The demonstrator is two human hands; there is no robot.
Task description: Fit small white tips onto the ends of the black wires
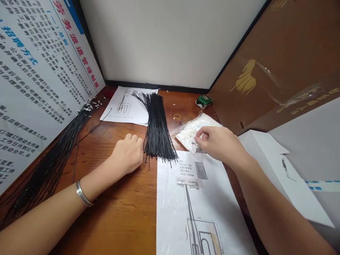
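Observation:
My left hand is curled into a loose fist on the table, right beside the lower end of a thick bundle of black wires. Its fingers are turned away, so anything inside them is hidden. Over a clear plastic bag of small white pieces, my right hand has thumb and forefinger brought together at the contents. Whether a piece sits in that pinch is too small to make out. The wire bundle lies partly on a printed drawing sheet.
A larger drawing sheet covers the front of the wooden table. More black wires with white ends lie along the left panel. A green tape measure and a rubber band are at the back. Boards wall in the table.

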